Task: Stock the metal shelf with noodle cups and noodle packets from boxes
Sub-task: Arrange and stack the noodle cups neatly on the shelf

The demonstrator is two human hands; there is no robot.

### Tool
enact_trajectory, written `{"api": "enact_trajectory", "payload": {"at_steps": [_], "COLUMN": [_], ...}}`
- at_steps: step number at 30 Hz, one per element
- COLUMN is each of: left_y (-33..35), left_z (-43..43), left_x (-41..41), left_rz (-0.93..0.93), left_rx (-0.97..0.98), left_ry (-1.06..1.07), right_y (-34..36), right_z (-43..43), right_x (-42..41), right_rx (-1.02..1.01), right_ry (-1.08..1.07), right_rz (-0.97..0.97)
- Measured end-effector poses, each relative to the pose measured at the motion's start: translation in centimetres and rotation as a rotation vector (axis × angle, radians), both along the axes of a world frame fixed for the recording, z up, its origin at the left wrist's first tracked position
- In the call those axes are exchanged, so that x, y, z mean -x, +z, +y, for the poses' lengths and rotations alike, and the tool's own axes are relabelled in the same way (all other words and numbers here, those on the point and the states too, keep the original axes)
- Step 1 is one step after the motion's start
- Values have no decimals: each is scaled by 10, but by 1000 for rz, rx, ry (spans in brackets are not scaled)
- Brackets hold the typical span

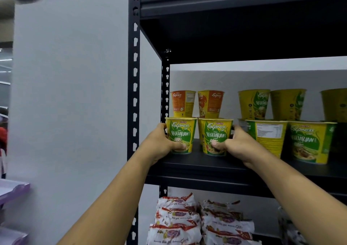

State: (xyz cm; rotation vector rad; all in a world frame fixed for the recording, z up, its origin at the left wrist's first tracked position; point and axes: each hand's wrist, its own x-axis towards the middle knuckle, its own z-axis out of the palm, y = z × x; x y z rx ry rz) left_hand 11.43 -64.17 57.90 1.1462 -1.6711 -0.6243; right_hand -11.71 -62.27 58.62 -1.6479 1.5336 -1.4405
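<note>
With fingers curled, my left hand (161, 144) grips 1 green noodle cup (181, 134) and my right hand (241, 146) grips the 2nd cup (216, 135) beside it, both upright on the metal shelf (197, 164) above stacked noodle packets (176, 220).

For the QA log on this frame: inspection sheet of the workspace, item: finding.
Surface: black metal shelf, cups on the middle board, front strip bare.
Job's things: left cup and right cup, green, upright at the front; orange cups behind them; other green cups to the right; packets stacked on the board below. No boxes in view.
Clutter: nothing seen.
Grippers: left hand grips left cup; right hand grips right cup.
Cables: nothing seen.
Surroundings: grey wall left of the shelf; blurred purple trays at lower left.
</note>
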Motion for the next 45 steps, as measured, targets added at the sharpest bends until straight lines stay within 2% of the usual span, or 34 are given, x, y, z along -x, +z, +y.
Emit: {"api": "enact_trajectory", "payload": {"at_steps": [15, 33, 40, 45], "left_y": [0, -1, -6, -4], "left_z": [1, 0, 1, 1], "left_x": [0, 1, 1, 2], "left_rz": [2, -6, -49, -95], "left_rx": [6, 23, 137, 108], "left_ry": [2, 34, 151, 160], "right_y": [-1, 0, -1, -1], "right_z": [-1, -1, -3, -2], "right_x": [1, -2, -1, 1], "right_rx": [3, -14, -29, -42], "right_ry": [-3, -10, -67, -61], "right_rz": [-13, 65, 155, 154]}}
